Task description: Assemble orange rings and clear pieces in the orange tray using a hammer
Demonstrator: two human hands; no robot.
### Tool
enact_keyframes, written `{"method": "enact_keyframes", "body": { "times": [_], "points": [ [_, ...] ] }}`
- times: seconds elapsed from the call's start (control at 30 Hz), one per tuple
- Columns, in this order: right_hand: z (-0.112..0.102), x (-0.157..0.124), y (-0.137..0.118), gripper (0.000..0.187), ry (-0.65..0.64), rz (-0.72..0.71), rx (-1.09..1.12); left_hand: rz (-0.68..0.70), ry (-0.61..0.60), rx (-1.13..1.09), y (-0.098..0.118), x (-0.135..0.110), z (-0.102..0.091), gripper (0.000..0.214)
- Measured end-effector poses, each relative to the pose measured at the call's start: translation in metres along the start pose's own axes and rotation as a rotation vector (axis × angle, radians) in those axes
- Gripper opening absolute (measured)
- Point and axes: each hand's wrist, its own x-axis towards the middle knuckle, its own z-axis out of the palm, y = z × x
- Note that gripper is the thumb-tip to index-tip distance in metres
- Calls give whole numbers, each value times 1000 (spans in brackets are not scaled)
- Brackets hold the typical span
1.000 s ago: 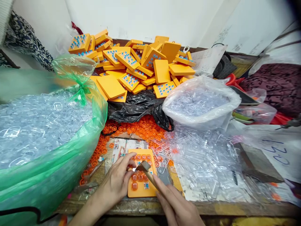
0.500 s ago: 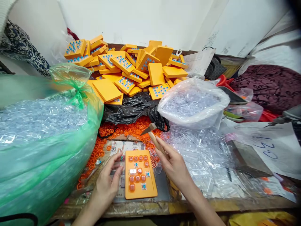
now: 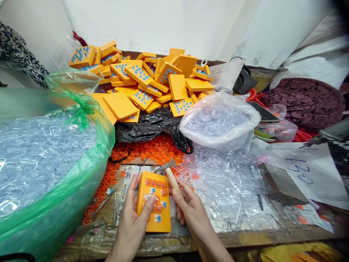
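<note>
My left hand (image 3: 135, 214) grips the left side of a yellow plastic panel (image 3: 160, 227), its thumb lying across the face. Orange clear-topped caps sit on the panel in rows, and a few blue-and-white switches show between them. In my right hand (image 3: 191, 207) is a small hammer (image 3: 171, 176) with a pale wooden handle, fingers wrapped round it beside the panel's right edge. The hammer's dark, pointed metal head lies over the panel's top edge; whether it touches cannot be made out. My left thumb hides part of the lower left caps.
Orange caps (image 3: 152, 149) spread behind the panel. A green bag (image 3: 89, 160) of clear pieces stands left, a white bag (image 3: 218, 140) of clear pieces back right. Loose clear plastic parts (image 3: 231, 185) lie at right. Yellow panels (image 3: 178, 87) are heaped on black plastic (image 3: 152, 127).
My left hand has closed on the yellow panel, which is now tilted slightly. My right hand has brought the hammer lower and nearer the panel. The view has shifted a little.
</note>
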Motion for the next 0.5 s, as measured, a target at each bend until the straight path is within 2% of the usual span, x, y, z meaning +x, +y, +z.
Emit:
{"method": "enact_keyframes", "body": {
  "times": [0.1, 0.2, 0.27, 0.37, 0.5],
  "points": [
    [5, 6, 0, 59, -64, -23, -78, -192, 48, -219, 13, 0, 0, 86],
    [8, 16, -8, 47, -39, -145, -222, -407, 35, -278, 26, -4, -7, 81],
    [10, 22, -15, 40, -8, -249, -340, -449, 54, -277, 34, -9, -12, 74],
    [14, 26, -20, 36, 15, -379, -523, -442, 86, -301, 44, -14, -16, 63],
    [14, 22, -25, 27, 26, -491, -728, -497, 61, -396, 46, -13, -15, 68]
  ]
}}
